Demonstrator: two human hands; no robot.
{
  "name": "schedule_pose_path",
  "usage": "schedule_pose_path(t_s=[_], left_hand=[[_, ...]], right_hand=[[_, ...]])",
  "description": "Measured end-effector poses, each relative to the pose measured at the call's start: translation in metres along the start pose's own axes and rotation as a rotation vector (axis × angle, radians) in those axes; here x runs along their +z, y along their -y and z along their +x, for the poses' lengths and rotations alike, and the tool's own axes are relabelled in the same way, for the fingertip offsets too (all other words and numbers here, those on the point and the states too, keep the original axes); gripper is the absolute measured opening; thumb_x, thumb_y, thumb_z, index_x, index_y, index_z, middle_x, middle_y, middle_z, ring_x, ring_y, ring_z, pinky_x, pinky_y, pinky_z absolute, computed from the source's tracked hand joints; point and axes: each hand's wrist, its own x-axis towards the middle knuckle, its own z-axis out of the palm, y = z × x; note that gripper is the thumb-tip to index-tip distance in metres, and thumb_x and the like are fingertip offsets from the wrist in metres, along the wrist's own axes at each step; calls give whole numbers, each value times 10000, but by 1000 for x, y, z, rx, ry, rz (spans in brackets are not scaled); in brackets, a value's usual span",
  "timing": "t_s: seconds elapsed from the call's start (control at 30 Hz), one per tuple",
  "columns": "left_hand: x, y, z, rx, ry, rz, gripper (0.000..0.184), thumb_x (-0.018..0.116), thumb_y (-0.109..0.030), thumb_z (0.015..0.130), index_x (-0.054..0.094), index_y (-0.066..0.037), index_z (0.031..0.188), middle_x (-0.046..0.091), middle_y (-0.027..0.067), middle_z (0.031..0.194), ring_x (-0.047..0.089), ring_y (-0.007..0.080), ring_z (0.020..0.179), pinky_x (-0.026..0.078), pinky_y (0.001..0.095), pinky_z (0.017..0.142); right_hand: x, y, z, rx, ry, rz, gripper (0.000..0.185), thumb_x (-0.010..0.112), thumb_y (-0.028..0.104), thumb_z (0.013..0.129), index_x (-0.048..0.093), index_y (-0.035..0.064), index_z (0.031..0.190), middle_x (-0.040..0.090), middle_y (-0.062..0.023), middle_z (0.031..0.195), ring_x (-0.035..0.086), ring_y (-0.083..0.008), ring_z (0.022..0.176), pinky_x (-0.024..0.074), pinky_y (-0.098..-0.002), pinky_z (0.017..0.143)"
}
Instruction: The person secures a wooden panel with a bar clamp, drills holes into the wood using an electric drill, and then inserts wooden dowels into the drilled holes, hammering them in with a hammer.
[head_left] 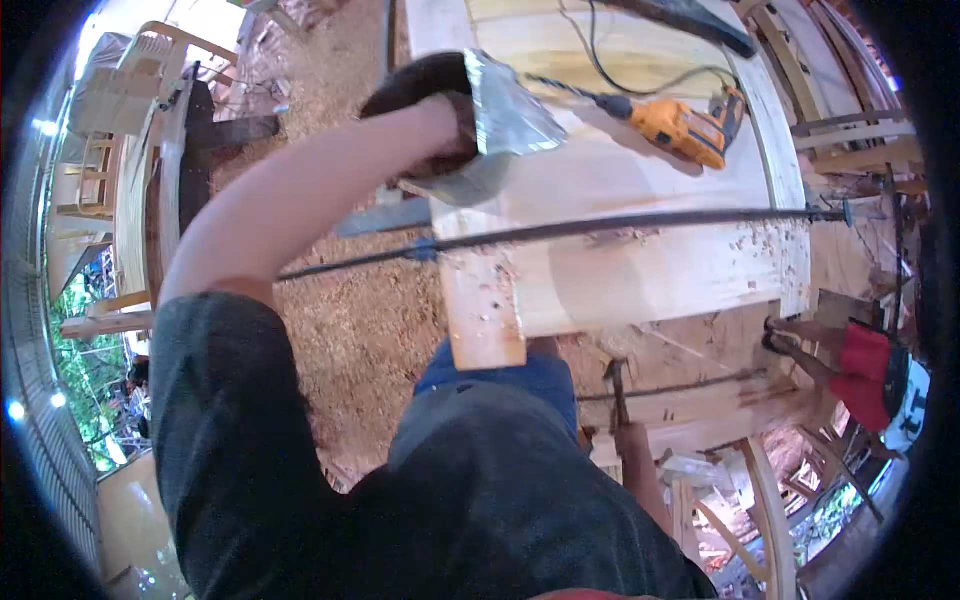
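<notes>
My left hand (460, 122), mostly hidden by a silvery container (508, 112) over the wooden panel (640, 275) near the corded drill (684, 131), had a grip I couldn't tell; my right hand (630, 436) held a hammer (618, 392).

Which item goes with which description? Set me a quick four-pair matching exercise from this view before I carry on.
1. Drill
2. Long bar
3. Shiny piece
4. Nearby person's shorts

A. Red
B. Silvery, beside the left wrist
C. Orange body, lying on its side
D. Dark, stretching across the pale wooden panel

Pairs: 1-C, 2-D, 3-B, 4-A
</notes>
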Motion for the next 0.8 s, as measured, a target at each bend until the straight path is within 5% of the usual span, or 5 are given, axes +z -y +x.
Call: schedule_pose_path(t_s=[0.13,0.23,0.43,0.57,0.8], left_hand=[[19,27,22,257,-224,-294,344,578,-248,1014,648,-114,1323,688,125,1269,645,294,1160,473,396,1064],[30,29,-24,-317,-264,-368,346,602,-219,1028,632,-119,1358,722,116,1163,683,251,1083,526,380,995],[-23,-12,-142,-272,-630,-1410,389,523,-292,1094,559,-21,1371,700,101,1155,698,166,1026,580,276,846],[-14,-22,-176,-92,-701,-1629,385,571,-258,1072,564,-17,1371,704,116,1169,704,178,1034,583,293,849],[14,-31,-194,111,-873,-1477,363,680,-176,998,594,-20,1314,732,120,1136,702,159,980,565,291,801]], right_hand=[[-66,40,-25,169,9,616,213,742,156,864,613,30,752,561,-66,560,542,-188,427,421,-369,401],[-86,46,-14,174,32,813,204,732,157,872,606,35,766,545,-51,555,520,-172,417,398,-356,389],[-90,31,-22,194,45,680,197,726,147,886,625,36,758,509,-24,551,485,-168,410,355,-353,381],[-81,17,-23,195,138,379,241,738,114,880,602,55,690,502,-29,547,483,-173,410,351,-356,373],[-66,50,-90,-4,-9,445,259,747,165,888,617,35,706,494,-34,537,490,-196,416,383,-365,404]])
